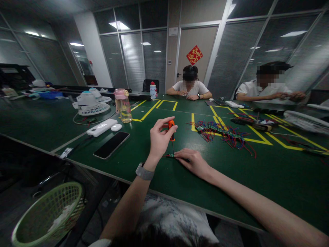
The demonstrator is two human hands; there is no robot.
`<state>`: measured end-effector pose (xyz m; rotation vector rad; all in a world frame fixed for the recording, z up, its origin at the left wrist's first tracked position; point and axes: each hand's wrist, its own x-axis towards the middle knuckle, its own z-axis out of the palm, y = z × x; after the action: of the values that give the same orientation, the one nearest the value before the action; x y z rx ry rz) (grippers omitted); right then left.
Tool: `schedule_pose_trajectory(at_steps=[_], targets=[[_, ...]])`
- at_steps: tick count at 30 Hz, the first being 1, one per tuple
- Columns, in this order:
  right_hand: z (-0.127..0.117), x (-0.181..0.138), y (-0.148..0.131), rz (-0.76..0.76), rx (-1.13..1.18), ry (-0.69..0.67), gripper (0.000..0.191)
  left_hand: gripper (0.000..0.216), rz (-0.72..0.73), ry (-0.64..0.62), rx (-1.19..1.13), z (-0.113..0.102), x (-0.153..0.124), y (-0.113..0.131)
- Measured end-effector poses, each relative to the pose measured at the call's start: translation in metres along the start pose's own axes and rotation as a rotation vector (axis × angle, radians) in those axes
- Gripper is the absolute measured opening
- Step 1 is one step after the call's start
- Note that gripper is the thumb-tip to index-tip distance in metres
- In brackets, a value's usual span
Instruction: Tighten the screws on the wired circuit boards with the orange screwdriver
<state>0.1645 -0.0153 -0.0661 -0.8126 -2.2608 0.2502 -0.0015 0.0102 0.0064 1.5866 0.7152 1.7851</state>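
In my left hand point(160, 139) is an orange and black screwdriver point(171, 127), held upright with fingers and thumb around its handle. Its thin shaft points down to a small green circuit board point(171, 155) lying on the green table point(144, 168). A red wire runs out from the board's left side. My right hand point(192, 160) rests on the table, its fingertips pinched together at the board's right edge. Whether the screwdriver's tip sits in a screw is too small to tell. Right of my hands lies a row of joined circuit boards point(221, 131) with many red and blue wires.
A black phone point(111, 145), a white power strip point(102, 127), a white oval case point(116, 127) and a pink-lidded bottle point(123, 106) stand or lie to the left. White fans point(94, 103) are behind them. A green basket point(48, 212) stands below. Two people point(189, 84) sit opposite.
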Motion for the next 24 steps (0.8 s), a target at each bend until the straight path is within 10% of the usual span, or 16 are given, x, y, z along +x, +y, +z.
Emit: schedule_pose_trajectory(at_steps=[13,19,24], targets=[[0.0,0.0,-0.001,0.039,-0.006,0.001,0.02,0.03,0.067,0.143,0.04,-0.014,0.011,0.006],[-0.006,0.008,0.0,0.055,0.02,-0.05,0.017,0.023,-0.03,-0.645,0.614,-0.036,0.005,0.009],[-0.013,0.022,-0.002,0.146,-0.043,-0.15,0.011,0.025,-0.074,-0.892,0.913,-0.043,-0.011,-0.015]])
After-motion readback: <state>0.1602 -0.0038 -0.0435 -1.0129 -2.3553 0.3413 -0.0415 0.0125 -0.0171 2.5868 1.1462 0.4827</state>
